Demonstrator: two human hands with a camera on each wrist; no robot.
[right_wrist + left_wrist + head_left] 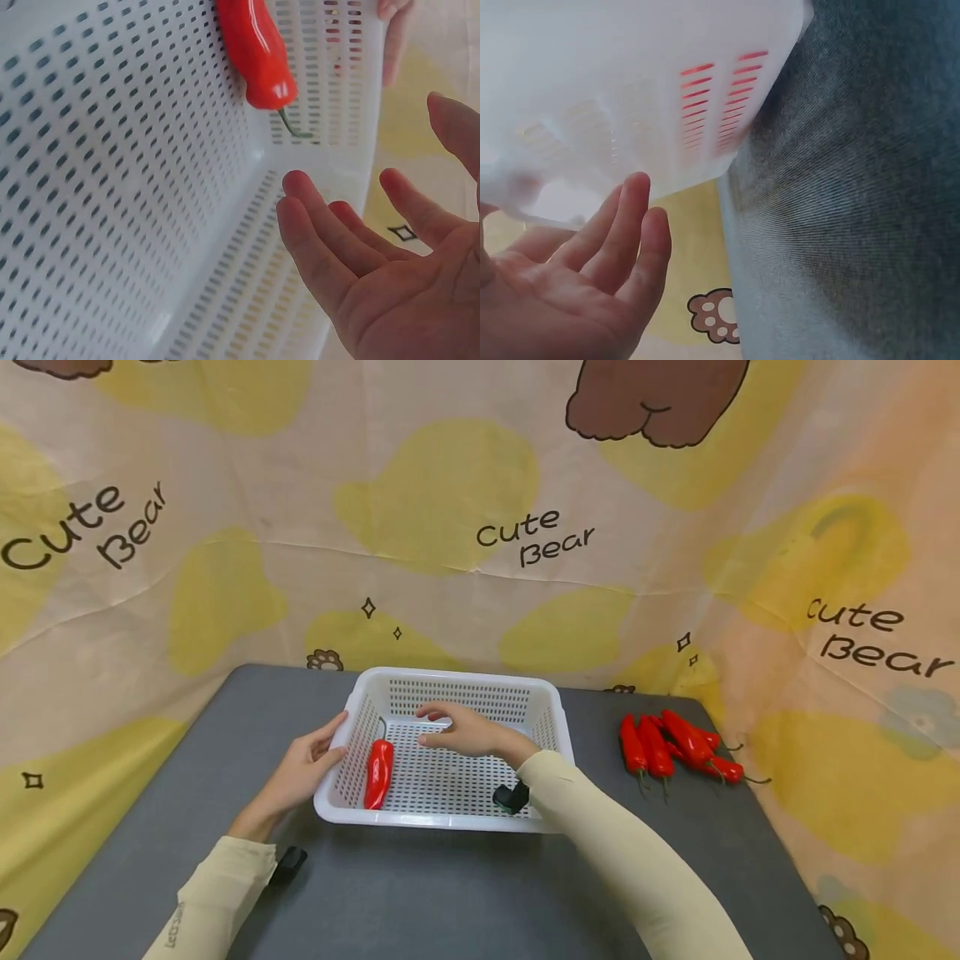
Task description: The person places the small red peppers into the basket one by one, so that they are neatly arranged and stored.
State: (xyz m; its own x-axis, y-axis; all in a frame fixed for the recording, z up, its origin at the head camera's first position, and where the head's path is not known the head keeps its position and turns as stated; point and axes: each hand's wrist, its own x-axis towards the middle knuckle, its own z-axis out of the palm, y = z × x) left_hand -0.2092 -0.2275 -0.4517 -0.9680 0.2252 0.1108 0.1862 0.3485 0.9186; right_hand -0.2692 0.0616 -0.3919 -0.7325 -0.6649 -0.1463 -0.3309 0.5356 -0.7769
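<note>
Glossy red, the long pepper lies inside the white plastic basket, toward nine o'clock and just beside the side wall. Its skin is smooth and bright, with pale streaks of light along it. The body is slightly bent, plump and a little lumpy near its top, and a thin green stem curls out toward twelve o'clock. The other end points to six. From my left wrist, its red shows in thin strips through the slots of the wall.

My left hand is at the basket's nine o'clock edge, thumb and fingers pinching the rim, the outer fingers fairly straight along the outside. My right hand comes in from four o'clock and hangs above the basket's middle, fingers gently bent, thumb well apart from them, holding nothing.

Out at three o'clock, well apart from the basket, the other peppers lie heaped on the grey table, just as red and shiny; some stems point to six, others nearer four. At twelve, behind everything, hangs a cream and yellow cloth printed "Cute Bear".
</note>
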